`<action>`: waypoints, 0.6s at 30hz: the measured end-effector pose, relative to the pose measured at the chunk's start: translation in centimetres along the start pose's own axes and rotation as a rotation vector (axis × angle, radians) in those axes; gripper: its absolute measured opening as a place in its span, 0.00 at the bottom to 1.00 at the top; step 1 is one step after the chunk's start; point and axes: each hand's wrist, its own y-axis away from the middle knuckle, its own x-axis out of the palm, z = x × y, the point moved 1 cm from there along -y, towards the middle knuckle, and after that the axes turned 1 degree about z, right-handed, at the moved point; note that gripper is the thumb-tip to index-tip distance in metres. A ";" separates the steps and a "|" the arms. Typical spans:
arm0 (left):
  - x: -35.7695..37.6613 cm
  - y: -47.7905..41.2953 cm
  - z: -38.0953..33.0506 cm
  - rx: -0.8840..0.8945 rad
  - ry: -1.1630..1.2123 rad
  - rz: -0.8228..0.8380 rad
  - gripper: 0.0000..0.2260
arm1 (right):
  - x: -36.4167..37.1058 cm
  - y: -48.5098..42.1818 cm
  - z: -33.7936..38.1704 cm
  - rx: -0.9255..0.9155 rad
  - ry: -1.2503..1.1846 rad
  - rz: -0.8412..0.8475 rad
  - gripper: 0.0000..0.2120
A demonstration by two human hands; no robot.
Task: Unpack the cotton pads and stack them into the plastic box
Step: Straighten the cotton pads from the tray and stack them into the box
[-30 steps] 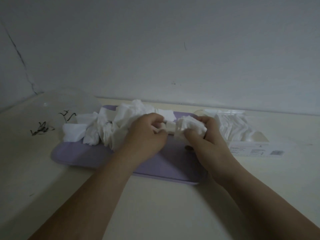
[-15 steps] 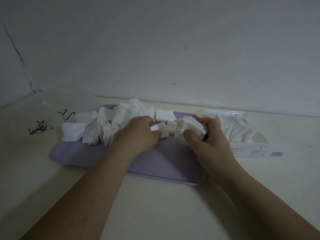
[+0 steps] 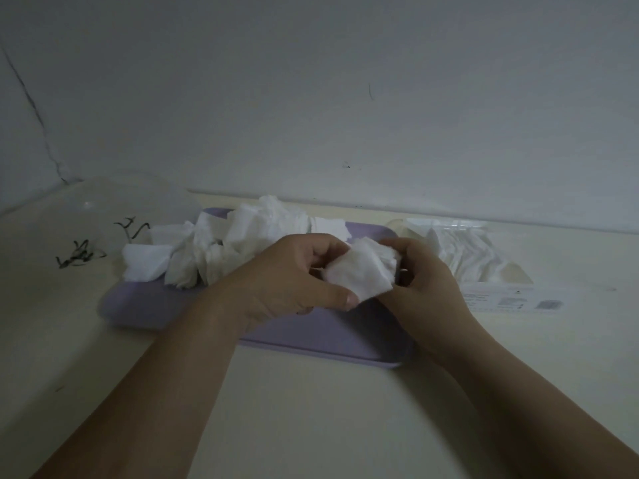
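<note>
In the head view, a small bunch of cotton pads (image 3: 363,274) was held above the right half of a lavender tray (image 3: 311,337), between both hands. Its broad face was tilted up toward the camera, one corner pointing down at the left thumb. Its long axis ran left to right, from one hand to the other. The pads looked white, soft and squarish, their edges fanned unevenly on the right side.

The left hand (image 3: 294,274) pinched the bunch's left edge between thumb and curled fingers. The right hand (image 3: 425,288) cupped the right end with its fingers bent round it.

A loose pile of pads (image 3: 221,243) lay crumpled across the tray's far left part, partly behind the left hand. Right of the tray stood a clear labelled container (image 3: 484,271) with more white pads inside. Dark squiggly bits (image 3: 79,254) lay on the pale table (image 3: 311,409) at the left, near a faint transparent object (image 3: 138,198) by the wall.
</note>
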 end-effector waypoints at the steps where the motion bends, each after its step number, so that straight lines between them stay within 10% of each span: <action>1: 0.0 -0.1 0.0 -0.008 -0.001 -0.005 0.17 | 0.0 0.0 0.0 -0.003 0.001 0.011 0.26; 18: -0.6 -0.3 1.2 0.019 0.006 -0.138 0.08 | 0.2 -0.1 -0.3 -0.009 -0.111 0.114 0.25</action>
